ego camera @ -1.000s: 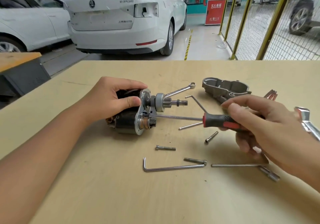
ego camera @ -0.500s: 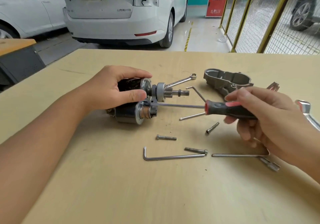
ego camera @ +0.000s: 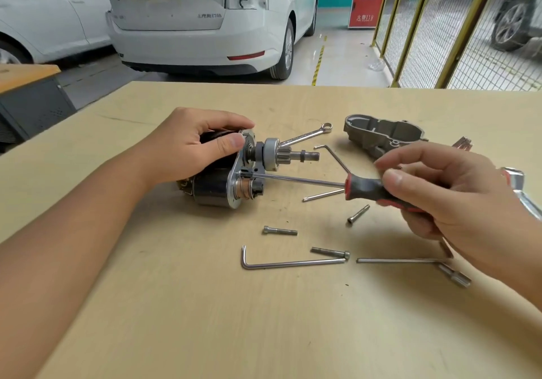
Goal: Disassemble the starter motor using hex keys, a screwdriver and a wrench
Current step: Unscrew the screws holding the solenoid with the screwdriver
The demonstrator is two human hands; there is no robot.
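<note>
The starter motor [ego camera: 223, 173] lies on its side on the desk [ego camera: 205, 320]; it looks heavy, rigid and prone to rolling. The left hand [ego camera: 187, 147] clasps its dark body, the best hold. The right hand [ego camera: 445, 191] pinches the screwdriver [ego camera: 366, 188], tip at the plate.

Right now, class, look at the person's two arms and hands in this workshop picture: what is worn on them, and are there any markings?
Both forearms are bare up to the edge of the picture: no sleeves in view. The left hand and the right hand wear no gloves, and no rings, watch or wristband show. The fingernails that show are short and unpainted. No tattoos or other markings can be seen.
</note>
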